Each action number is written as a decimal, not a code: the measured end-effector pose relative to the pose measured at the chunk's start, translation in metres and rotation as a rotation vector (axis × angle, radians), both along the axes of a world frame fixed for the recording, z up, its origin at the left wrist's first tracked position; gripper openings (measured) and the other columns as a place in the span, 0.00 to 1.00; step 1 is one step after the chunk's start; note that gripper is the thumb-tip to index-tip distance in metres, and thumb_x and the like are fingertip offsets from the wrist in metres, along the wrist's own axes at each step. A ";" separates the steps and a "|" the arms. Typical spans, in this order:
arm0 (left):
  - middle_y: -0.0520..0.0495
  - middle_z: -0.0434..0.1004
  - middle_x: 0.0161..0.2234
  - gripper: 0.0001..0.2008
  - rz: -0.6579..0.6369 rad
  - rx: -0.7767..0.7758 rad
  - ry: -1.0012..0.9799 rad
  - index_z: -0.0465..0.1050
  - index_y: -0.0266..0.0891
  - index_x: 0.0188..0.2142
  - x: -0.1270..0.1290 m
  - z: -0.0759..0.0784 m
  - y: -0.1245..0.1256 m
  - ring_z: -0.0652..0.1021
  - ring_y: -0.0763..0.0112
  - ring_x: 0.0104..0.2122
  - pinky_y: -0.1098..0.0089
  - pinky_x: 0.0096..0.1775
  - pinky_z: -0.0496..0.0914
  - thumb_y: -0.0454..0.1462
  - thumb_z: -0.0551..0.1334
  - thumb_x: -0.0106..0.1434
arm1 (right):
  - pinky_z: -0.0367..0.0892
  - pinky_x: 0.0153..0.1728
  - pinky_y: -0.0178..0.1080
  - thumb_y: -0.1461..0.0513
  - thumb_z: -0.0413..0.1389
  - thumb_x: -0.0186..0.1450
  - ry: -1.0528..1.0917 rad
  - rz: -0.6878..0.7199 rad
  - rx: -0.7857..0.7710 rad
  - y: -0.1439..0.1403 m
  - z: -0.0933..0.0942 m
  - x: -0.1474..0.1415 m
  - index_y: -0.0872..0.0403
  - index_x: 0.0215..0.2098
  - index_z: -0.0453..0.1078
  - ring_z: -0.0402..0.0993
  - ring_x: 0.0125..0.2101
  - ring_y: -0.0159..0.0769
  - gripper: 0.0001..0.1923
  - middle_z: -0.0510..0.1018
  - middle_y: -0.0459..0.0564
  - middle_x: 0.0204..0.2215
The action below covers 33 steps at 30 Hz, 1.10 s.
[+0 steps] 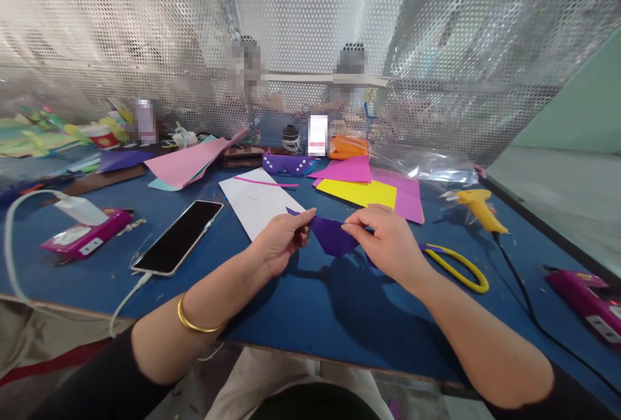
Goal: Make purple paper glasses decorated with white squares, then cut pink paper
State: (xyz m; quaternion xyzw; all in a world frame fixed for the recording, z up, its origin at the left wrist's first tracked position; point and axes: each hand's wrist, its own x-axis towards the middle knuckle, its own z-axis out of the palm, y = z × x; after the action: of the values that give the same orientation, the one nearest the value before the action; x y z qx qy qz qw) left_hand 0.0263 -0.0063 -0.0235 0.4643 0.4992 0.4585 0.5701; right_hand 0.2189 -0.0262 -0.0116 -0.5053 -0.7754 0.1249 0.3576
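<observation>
A folded piece of purple paper (331,235) is held above the blue table (301,316), just in front of me. My left hand (282,242) pinches its left corner between thumb and fingers; a gold bangle sits on that forearm. My right hand (388,242) pinches the paper's right edge. A white sheet (257,203) with a thin pink strip (266,182) across it lies just behind my left hand. Yellow-handled scissors (460,268) lie on the table to the right of my right hand.
A phone (178,235) on a charging cable lies left. Yellow paper (359,192), magenta sheets (405,193) and a pink sheet (187,162) lie behind. A yellow glue gun (478,206) stands right, its black cord trailing. Magenta devices (85,233) (589,297) flank the table. Two persons sit behind a mesh screen (460,44).
</observation>
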 end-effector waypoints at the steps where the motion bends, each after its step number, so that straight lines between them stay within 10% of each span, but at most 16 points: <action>1: 0.54 0.63 0.16 0.23 0.004 0.010 0.007 0.65 0.39 0.16 0.000 0.000 0.000 0.64 0.77 0.19 0.71 0.23 0.59 0.54 0.70 0.46 | 0.64 0.41 0.43 0.61 0.58 0.64 -0.005 -0.002 0.008 0.000 -0.001 0.000 0.51 0.25 0.71 0.72 0.31 0.37 0.09 0.78 0.45 0.24; 12: 0.53 0.69 0.16 0.19 0.020 0.195 0.166 0.76 0.37 0.21 -0.003 0.009 -0.005 0.67 0.74 0.20 0.71 0.25 0.61 0.51 0.70 0.49 | 0.66 0.36 0.39 0.62 0.61 0.63 -0.076 0.014 0.089 -0.002 -0.003 -0.002 0.51 0.28 0.74 0.75 0.30 0.35 0.05 0.79 0.43 0.25; 19: 0.49 0.81 0.38 0.06 0.188 0.526 0.385 0.81 0.44 0.34 -0.028 0.026 -0.030 0.76 0.64 0.42 0.66 0.46 0.67 0.42 0.67 0.58 | 0.63 0.48 0.44 0.65 0.57 0.65 -0.205 0.077 0.285 -0.029 -0.010 -0.006 0.51 0.29 0.73 0.73 0.32 0.34 0.07 0.79 0.45 0.26; 25: 0.47 0.83 0.38 0.09 -0.180 1.079 1.078 0.79 0.43 0.41 -0.038 -0.005 -0.087 0.79 0.62 0.39 0.62 0.43 0.71 0.36 0.59 0.67 | 0.58 0.57 0.48 0.69 0.46 0.67 -0.513 0.130 0.596 -0.081 -0.044 -0.027 0.55 0.36 0.76 0.72 0.41 0.43 0.16 0.79 0.52 0.31; 33: 0.42 0.83 0.40 0.21 -0.334 1.293 1.245 0.79 0.46 0.46 -0.057 -0.035 -0.081 0.81 0.54 0.38 0.53 0.39 0.76 0.29 0.52 0.62 | 0.60 0.57 0.47 0.68 0.47 0.66 -0.546 0.127 0.616 -0.085 -0.052 -0.041 0.58 0.34 0.75 0.72 0.36 0.41 0.14 0.78 0.51 0.30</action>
State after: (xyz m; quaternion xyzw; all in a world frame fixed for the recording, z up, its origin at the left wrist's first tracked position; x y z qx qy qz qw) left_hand -0.0311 -0.0868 -0.0588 0.9230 0.2887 0.2270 -0.1144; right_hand 0.1777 -0.1113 -0.0635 -0.3406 -0.8724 -0.2298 0.2647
